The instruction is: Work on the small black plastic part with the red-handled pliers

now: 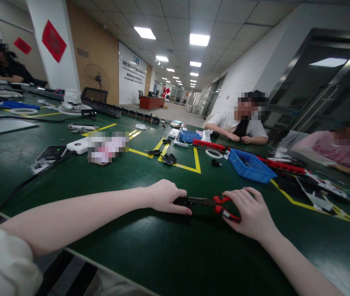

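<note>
Red-handled pliers (218, 200) and a small black part (181, 201) meet between two hands

Head view: on the wall well beyond the left fingers (180, 209), a white sign (131, 74) bears a round logo over rows of Chinese characters, too small to read surely. Red papers (54, 41) farther left carry markings that cannot be made out.

The left fingers pinch the black part between thumb and forefinger. To their right, the right fingers (241, 198) curl around the pliers' handles, which stand apart. The metal nose points at the left fingers and reaches the black part; whether its jaws grip it, I cannot tell.

Both hands are over a green bench (193, 255). Ahead of the left fingers, loose black pieces (169, 158) lie by yellow tape (197, 158); farther left is a phone (102, 163) with its screen blurred. A blue tray (255, 173) is just beyond the right fingers. Past it sit a person in a white top (222, 122) and another in pink (315, 146). Square lights (199, 39) shine in the ceiling above.
</note>
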